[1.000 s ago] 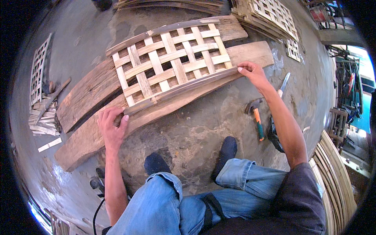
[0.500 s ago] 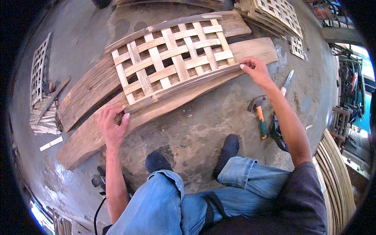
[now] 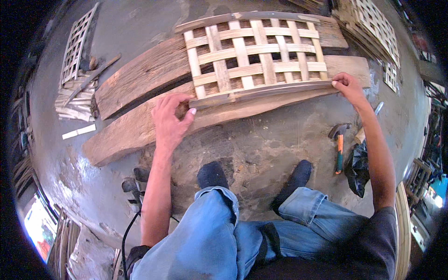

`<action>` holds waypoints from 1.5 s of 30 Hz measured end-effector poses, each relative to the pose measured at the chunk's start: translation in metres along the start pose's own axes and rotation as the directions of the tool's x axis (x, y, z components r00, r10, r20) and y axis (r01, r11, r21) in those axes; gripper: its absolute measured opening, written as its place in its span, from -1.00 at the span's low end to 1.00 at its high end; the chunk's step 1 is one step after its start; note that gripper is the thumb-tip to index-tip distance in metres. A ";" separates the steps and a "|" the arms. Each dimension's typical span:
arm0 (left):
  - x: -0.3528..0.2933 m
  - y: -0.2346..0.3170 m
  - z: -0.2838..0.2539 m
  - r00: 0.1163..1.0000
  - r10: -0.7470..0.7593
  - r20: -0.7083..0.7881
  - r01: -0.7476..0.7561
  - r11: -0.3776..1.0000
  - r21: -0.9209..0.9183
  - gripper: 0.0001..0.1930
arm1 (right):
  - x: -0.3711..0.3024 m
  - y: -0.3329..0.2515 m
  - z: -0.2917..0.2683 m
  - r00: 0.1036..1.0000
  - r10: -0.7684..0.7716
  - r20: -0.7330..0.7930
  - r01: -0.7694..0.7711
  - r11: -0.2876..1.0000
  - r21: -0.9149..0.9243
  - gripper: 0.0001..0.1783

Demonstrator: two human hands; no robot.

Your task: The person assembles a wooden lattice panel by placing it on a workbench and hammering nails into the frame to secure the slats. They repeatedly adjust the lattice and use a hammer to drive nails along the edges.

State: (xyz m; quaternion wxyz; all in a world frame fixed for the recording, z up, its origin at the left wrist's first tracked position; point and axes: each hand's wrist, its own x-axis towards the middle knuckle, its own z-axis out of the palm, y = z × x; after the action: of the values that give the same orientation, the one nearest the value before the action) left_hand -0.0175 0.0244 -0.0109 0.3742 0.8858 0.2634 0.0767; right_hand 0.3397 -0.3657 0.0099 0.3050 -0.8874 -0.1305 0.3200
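Note:
A woven lattice panel point(image 3: 252, 55) of pale flat slats lies across two thick, rough wooden planks point(image 3: 140, 123). Darker strips border its far and near edges. At the near strip's left end, my left hand point(image 3: 169, 119) has thumb and forefinger closed around the corner. My right hand point(image 3: 349, 88) pinches the same near strip point(image 3: 270, 89) at its right end, thumb and forefinger together. Dark gaps between the planks show through the weave.
Right of my feet lie a hammer point(image 3: 339, 147) with an orange and green handle, a black plastic bag point(image 3: 358, 168) and a blade with a wooden handle point(image 3: 360, 136). More lattice panels point(image 3: 373, 28) are stacked far right; another point(image 3: 79, 44) stands far left near slat scraps point(image 3: 74, 105).
The whole view has shifted, so the panel, planks and tools sit farther right and higher in the picture. Both hands remain at the two ends of the near strip.

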 end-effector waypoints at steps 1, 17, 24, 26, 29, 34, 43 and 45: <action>0.000 -0.001 -0.001 1.000 0.029 -0.007 -0.029 0.999 0.013 -0.75 | -0.001 -0.003 -0.001 1.000 0.009 0.003 -0.009 1.000 -0.001 -0.81; -0.003 -0.012 0.001 0.971 0.234 -0.055 -0.225 0.965 0.135 -0.76 | 0.022 0.004 -0.023 0.982 0.020 0.187 0.003 0.993 -0.119 -0.81; -0.005 -0.008 0.002 0.981 0.185 -0.055 -0.178 0.978 0.111 -0.77 | 0.025 0.007 -0.024 0.974 0.028 0.226 -0.017 0.999 -0.051 -0.77; -0.006 -0.008 0.000 0.982 0.182 -0.056 -0.176 0.978 0.108 -0.77 | 0.023 0.003 -0.023 0.971 0.077 0.226 -0.067 0.996 -0.055 -0.77; -0.004 -0.009 -0.001 0.982 0.176 -0.062 -0.169 0.981 0.099 -0.77 | 0.021 -0.007 -0.021 0.964 0.108 0.242 -0.095 0.993 -0.065 -0.77; -0.007 -0.010 -0.002 0.985 0.165 -0.058 -0.160 0.984 0.083 -0.77 | 0.014 -0.014 -0.018 0.962 0.163 0.218 -0.153 0.986 -0.064 -0.74; -0.007 -0.019 0.006 0.982 0.172 -0.077 -0.163 0.980 0.114 -0.76 | -0.015 -0.015 -0.004 0.995 0.089 -0.034 -0.088 0.996 0.033 -0.72; -0.005 -0.006 0.006 0.985 0.168 -0.051 -0.160 0.979 0.123 -0.76 | -0.043 0.033 -0.025 0.982 0.101 -0.159 -0.118 0.988 -0.099 -0.73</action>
State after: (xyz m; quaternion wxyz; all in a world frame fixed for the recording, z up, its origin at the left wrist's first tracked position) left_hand -0.0220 0.0217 -0.0188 0.3053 0.9224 0.2048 0.1184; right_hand 0.3243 -0.4211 0.0253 0.2475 -0.9305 -0.0747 0.2594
